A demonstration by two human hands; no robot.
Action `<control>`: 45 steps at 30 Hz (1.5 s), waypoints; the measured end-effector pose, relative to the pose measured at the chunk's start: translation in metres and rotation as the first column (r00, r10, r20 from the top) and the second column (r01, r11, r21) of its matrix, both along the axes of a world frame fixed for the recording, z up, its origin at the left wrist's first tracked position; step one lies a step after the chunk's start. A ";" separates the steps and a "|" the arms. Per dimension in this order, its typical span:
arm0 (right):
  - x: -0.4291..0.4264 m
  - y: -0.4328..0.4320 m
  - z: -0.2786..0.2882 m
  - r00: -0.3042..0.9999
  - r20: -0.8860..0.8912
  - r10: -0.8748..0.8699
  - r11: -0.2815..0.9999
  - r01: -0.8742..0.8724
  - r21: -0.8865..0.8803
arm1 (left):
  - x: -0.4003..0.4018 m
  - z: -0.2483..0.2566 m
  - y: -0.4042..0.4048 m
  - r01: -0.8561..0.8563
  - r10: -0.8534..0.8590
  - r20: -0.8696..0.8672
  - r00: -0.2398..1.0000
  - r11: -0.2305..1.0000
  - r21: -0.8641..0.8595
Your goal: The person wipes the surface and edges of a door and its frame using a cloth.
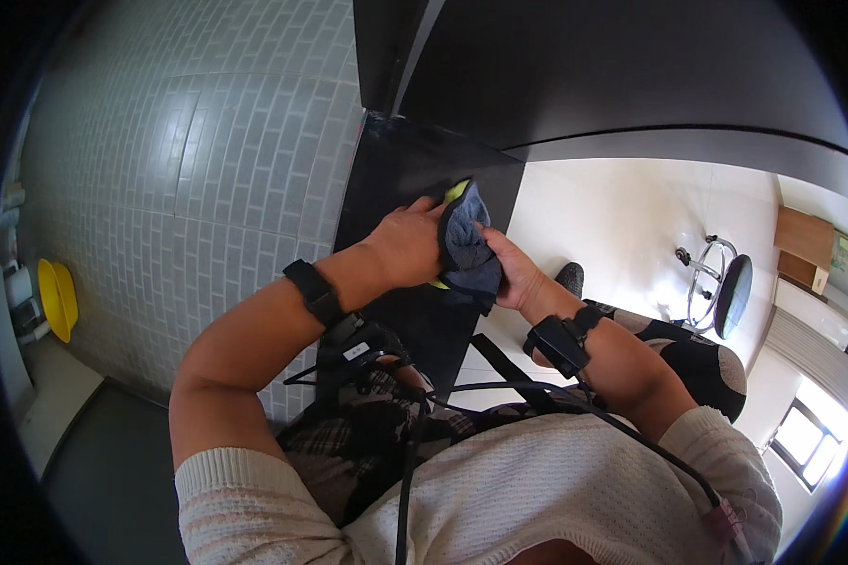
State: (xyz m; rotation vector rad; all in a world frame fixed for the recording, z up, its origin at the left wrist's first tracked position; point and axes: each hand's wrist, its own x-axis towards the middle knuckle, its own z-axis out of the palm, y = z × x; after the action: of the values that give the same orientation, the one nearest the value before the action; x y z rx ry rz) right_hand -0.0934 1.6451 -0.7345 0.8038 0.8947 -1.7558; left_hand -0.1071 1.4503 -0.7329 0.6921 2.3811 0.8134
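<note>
A blue-grey microfibre cloth (470, 233) with dark edging and a yellow-green reverse side is bunched up between my two hands. On its left side, my left hand (411, 244) grips the edge, with the fingertips partly hidden behind the fabric. My right hand (514, 272) holds the other side, its thumb lying on top of the cloth. Both hands are over a dark threshold slab (389, 176). I cannot tell whether the cloth touches the slab.
Dark panels (608, 63) rise beyond my hands. To the left lies grey brick-patterned tile flooring (254, 155), with a yellow basin (58, 300) at the far side. Pale glossy floor (593, 205) is on the right, where a round wheeled stool (733, 296) stands. Black cables (413, 466) hang before my body.
</note>
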 end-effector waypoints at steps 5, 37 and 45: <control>-0.006 -0.003 -0.002 0.995 -0.080 0.061 0.991 -0.051 0.123 | 0.006 -0.002 -0.010 -0.225 0.171 0.213 0.962 0.938 0.263; -0.051 -0.054 0.132 0.532 -0.846 0.035 0.911 -0.365 -0.193 | 0.104 0.224 0.012 -0.617 0.804 -0.102 0.586 0.524 0.588; -0.049 -0.060 0.122 0.532 -0.816 0.226 0.906 -0.422 -0.023 | 0.102 0.203 -0.003 -0.676 0.836 -0.078 0.544 0.491 0.549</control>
State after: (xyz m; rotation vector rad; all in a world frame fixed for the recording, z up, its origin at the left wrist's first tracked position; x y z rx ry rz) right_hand -0.1427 1.5847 -0.6124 -0.3922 1.2951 -1.8068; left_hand -0.0050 1.4475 -0.5300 -0.2165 2.8419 1.8256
